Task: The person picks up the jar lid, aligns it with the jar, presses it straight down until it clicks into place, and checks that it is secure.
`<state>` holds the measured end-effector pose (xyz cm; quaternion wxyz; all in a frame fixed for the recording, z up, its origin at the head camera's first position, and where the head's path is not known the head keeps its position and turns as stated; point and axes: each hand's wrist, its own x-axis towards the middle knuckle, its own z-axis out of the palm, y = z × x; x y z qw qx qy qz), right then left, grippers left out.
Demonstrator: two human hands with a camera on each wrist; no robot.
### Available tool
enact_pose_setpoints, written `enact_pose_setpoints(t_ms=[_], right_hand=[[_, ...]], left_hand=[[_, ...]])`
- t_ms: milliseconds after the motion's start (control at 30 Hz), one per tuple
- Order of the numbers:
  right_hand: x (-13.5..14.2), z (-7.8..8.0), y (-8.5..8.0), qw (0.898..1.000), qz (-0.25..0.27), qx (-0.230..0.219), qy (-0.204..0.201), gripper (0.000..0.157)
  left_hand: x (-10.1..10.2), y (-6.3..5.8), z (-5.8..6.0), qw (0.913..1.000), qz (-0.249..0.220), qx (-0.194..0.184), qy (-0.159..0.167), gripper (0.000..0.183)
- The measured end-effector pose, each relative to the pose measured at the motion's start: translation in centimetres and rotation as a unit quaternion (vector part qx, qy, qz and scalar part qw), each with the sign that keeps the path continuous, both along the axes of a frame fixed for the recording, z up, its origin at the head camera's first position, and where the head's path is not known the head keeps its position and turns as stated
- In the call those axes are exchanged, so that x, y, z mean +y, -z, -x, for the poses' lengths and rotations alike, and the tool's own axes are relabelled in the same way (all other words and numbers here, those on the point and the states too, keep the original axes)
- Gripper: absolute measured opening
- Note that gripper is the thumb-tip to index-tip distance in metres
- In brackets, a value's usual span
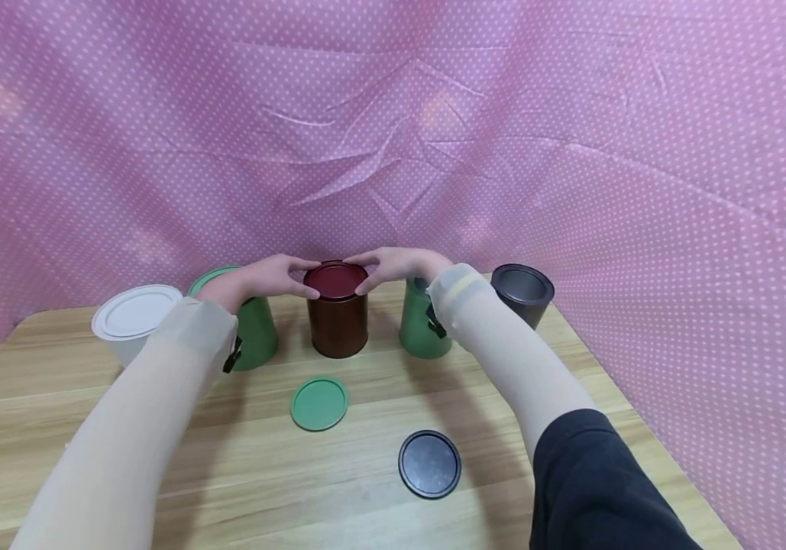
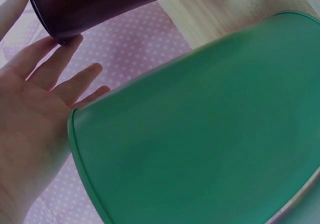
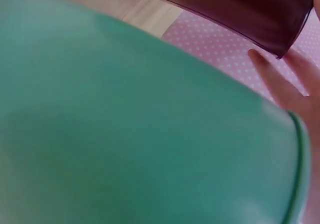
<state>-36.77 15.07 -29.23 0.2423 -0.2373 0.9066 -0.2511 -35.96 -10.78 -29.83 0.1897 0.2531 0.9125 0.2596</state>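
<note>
A dark red canister (image 1: pixel 339 325) stands upright toward the back of the table, its top showing a round red surface inside a raised rim. At the left of that rim my left hand (image 1: pixel 270 276) has its fingers spread, thumb at the front and fingers behind. Opposite it, my right hand (image 1: pixel 396 265) touches the right side of the rim with a similar spread. In the left wrist view, fingertips (image 2: pixel 75 40) meet the canister's edge. A green canister (image 2: pixel 200 129) fills much of that view; another green canister (image 3: pixel 135 119) hides part of the right hand.
A white lidded canister (image 1: pixel 137 312) stands at the left, a black one (image 1: pixel 523 286) at the right. A green lid (image 1: pixel 319 403) and a black lid (image 1: pixel 429 464) lie flat on the wooden table (image 1: pixel 262 489). Pink dotted cloth (image 1: pixel 393 114) hangs behind.
</note>
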Motion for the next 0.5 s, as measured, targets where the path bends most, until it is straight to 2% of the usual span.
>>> enact_pose_setpoints(t_ms=[200,500], right_hand=[[0.05,-0.31,0.34,0.999,0.02,-0.012,0.03,0.074],[-0.04,-0.37,0.35,0.999,0.026,-0.004,0.027,0.075]], left_hand=[[0.09,0.04,-0.04,1.0,0.005,-0.007,-0.002,0.071],[0.29,0.06,-0.14,0.9999,0.014,-0.005,-0.005,0.072]])
